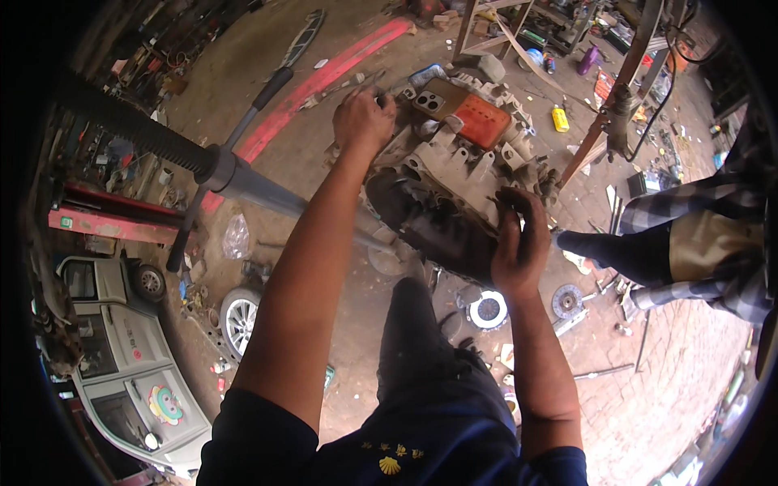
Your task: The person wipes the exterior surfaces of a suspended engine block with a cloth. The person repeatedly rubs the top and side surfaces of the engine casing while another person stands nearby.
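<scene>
A dirty metal gearbox [456, 180] is in front of me, its dark, hollow bell-shaped end [421, 223] turned toward my body. My left hand [365, 121] is at its far left edge, with the fingers curled over it; the fingertips are partly hidden. On the right rim of the dark end, my right hand [521, 243] grips with bent fingers, thumb toward the opening. A phone in a brown and orange case [484, 119] lies on top of the gearbox, just right of my left hand. What supports the gearbox from below is hidden.
A grey pole [263, 193] with a ribbed sleeve slants in from the left, near a red beam [320, 81]. Clutch parts [488, 310] lie on the floor right of my legs. Another person [705, 235] in plaid is close at right. A van [130, 348] is parked left.
</scene>
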A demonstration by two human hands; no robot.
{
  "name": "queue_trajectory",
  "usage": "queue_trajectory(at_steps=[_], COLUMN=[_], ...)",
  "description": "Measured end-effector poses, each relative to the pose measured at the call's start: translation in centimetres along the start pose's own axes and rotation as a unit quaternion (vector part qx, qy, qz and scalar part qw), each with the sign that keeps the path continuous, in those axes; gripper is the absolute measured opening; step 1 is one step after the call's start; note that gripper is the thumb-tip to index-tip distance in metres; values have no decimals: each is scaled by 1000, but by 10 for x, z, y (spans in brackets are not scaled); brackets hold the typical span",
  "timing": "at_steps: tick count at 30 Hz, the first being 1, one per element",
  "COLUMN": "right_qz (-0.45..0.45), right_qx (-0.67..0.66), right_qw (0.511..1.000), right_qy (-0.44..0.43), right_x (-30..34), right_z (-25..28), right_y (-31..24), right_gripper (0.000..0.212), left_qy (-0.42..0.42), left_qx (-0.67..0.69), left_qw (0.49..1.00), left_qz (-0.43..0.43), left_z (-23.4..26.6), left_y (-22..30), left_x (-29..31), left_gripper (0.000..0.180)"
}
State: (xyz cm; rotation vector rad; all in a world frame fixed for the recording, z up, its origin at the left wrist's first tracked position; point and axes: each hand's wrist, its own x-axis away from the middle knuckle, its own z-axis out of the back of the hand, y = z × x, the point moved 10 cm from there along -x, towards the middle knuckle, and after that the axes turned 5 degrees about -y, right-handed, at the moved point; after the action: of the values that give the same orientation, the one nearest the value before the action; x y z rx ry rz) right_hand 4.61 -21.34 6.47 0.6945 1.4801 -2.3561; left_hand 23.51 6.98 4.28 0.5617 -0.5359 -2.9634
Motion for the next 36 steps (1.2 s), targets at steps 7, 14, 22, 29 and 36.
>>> queue_trajectory(at_steps=[7, 14, 22, 29, 36], right_qz=[-10, -20, 0, 12, 17], right_qx=[3, -25, 22, 76, 93], right_qw=[1000, 999, 999, 995, 993], right_qy=[-9, -22, -37, -65, -75], right_x=[2, 3, 4, -4, -3], right_z=[-2, -4, -4, -11, -10], right_y=[3, 6, 2, -13, -14], right_gripper=[31, 34, 38, 43, 47], left_qy=[-9, 11, 14, 16, -16], left_qx=[-16, -13, -11, -10, 0], left_qw=[1000, 1000, 1000, 1000, 1000], left_qz=[4, -11, -15, -8, 8], left_z=[-4, -2, -4, -6, -5], left_y=[-4, -3, -3, -9, -4], left_x=[-1, 1, -1, -2, -1], left_gripper=[37, 35, 35, 36, 39])
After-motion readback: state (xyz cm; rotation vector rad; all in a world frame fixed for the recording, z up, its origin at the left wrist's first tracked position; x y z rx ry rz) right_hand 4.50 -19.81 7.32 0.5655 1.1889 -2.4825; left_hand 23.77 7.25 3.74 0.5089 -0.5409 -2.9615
